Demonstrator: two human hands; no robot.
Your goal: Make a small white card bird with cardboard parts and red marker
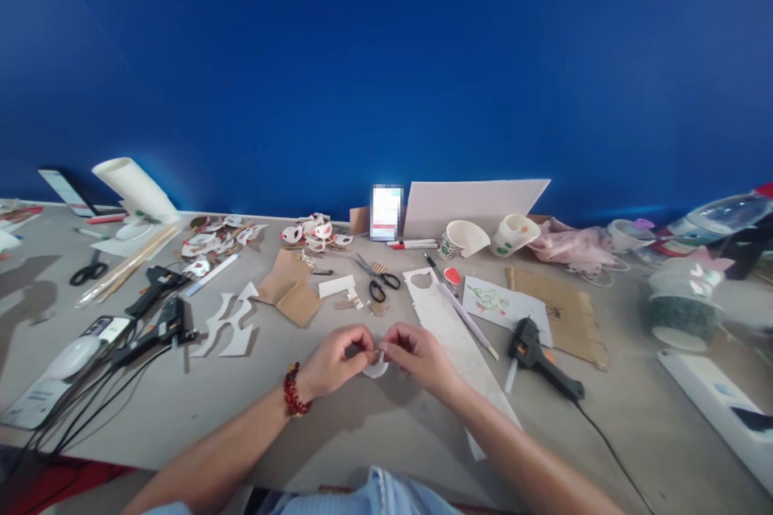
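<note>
Left hand (pixel 335 360) and right hand (pixel 418 354), meeting above the counter (pixel 386 442). The thumb and forefinger of each are pinched together on a small white piece (pixel 377 370), which shows between and just below the fingertips; its upper part is hidden.

Just beyond the fingers: black-handled scissors (pixel 384 279), with folded brown card (pixel 291 290) to the left.

Just right of the fingers: a long white sheet (pixel 444 326); farther right, a black glue gun (pixel 531 350).

Beyond the fingers, to the right: a paper cup with a cut-away wall (pixel 468 235), its pale inside exposed; beside it, a second cup (pixel 513 233) bearing green and orange marks. Farther right, a pink plastic bag (pixel 571 245), contents unclear, and a white cup (pixel 628 235) with a purple piece (pixel 643 224) at its rim; whether this sits inside cannot be told.

Far right of the fingers: a clear bottle (pixel 730 213), red-capped, contents indistinct.

Far left of the fingers: a clear sleeve (pixel 130 261) holding thin sticks.
</note>
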